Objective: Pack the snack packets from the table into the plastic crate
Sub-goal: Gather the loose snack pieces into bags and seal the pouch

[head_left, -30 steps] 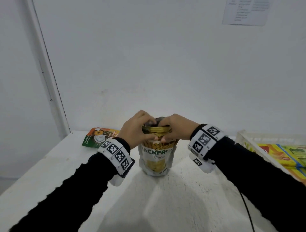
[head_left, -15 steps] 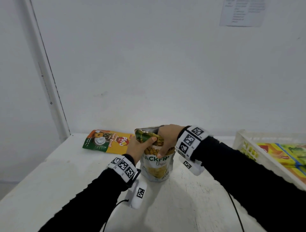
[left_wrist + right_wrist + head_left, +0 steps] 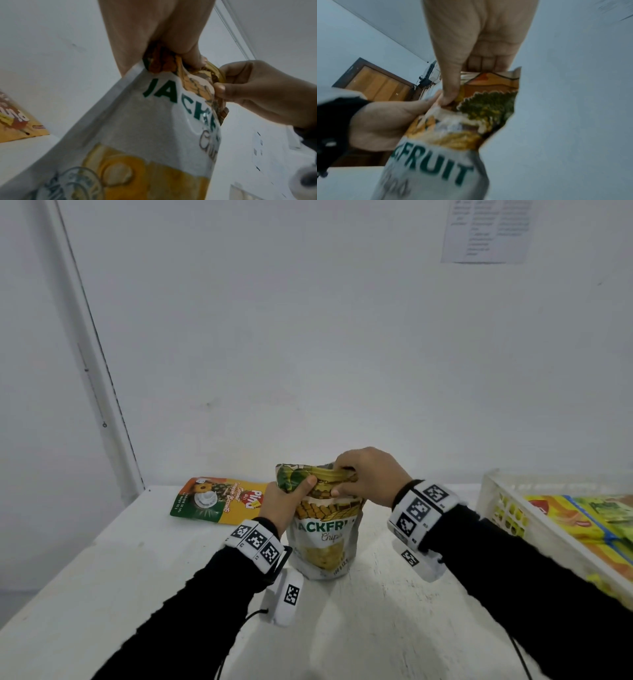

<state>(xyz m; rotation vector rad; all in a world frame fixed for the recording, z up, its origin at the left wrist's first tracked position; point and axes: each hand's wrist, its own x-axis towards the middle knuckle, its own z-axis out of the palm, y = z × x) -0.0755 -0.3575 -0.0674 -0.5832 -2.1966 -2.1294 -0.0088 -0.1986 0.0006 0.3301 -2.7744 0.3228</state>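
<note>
A white and yellow jackfruit chips pouch (image 3: 323, 542) stands upright on the white table (image 3: 137, 559) in front of me. My left hand (image 3: 287, 498) pinches the pouch's top left corner, thumb on the front. My right hand (image 3: 363, 477) grips the top edge from above and from the right. In the left wrist view the pouch (image 3: 145, 128) fills the frame, with the right hand (image 3: 257, 92) at its upper edge. The right wrist view shows the pouch (image 3: 453, 148) and the left hand (image 3: 388, 121) beside it. An orange and green snack packet (image 3: 219, 499) lies flat at the back left.
A white plastic crate (image 3: 493, 501) sits at the table's right edge with yellow, orange and green packets (image 3: 582, 518) inside. The wall runs right behind the table. A sheet of paper (image 3: 486, 231) hangs on the wall. A brown door (image 3: 373, 81) shows in the right wrist view.
Both hands gripped the pouch's top from above a second ago. My left hand has dropped lower and to the left corner, and the pouch's top has unfolded upward. The orange packet shows more fully.
</note>
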